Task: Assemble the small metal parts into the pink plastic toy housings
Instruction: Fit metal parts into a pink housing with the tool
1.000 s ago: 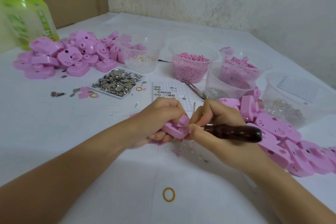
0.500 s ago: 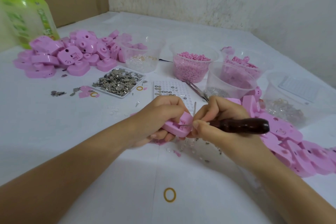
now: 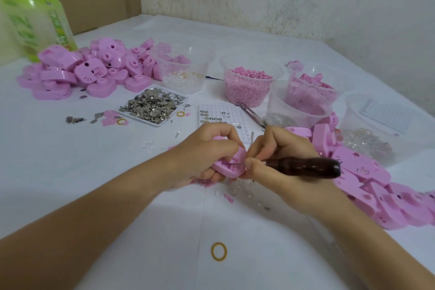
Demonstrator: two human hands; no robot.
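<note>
My left hand [image 3: 207,150] grips a pink plastic housing [image 3: 231,165] just above the white table, open side facing me. My right hand [image 3: 275,158] holds a tool with a dark wooden handle [image 3: 306,168]; its thin metal tip pokes into the housing's inner slot. A white tray of small metal parts [image 3: 153,106] lies behind my hands to the left. A white perforated board [image 3: 219,115] with a few round metal pieces sits just beyond my left hand.
Pink housings are heaped at the back left [image 3: 89,70] and along the right [image 3: 376,186]. Clear tubs hold pink pellets [image 3: 249,85], pink pieces [image 3: 299,103] and clear bits [image 3: 183,73]. Tweezers [image 3: 251,114], a green bottle [image 3: 30,14] and a rubber band [image 3: 219,251] lie around.
The wooden handle has swung slightly up and to the right while its tip stays in the housing. My left hand keeps its hold on the housing.
</note>
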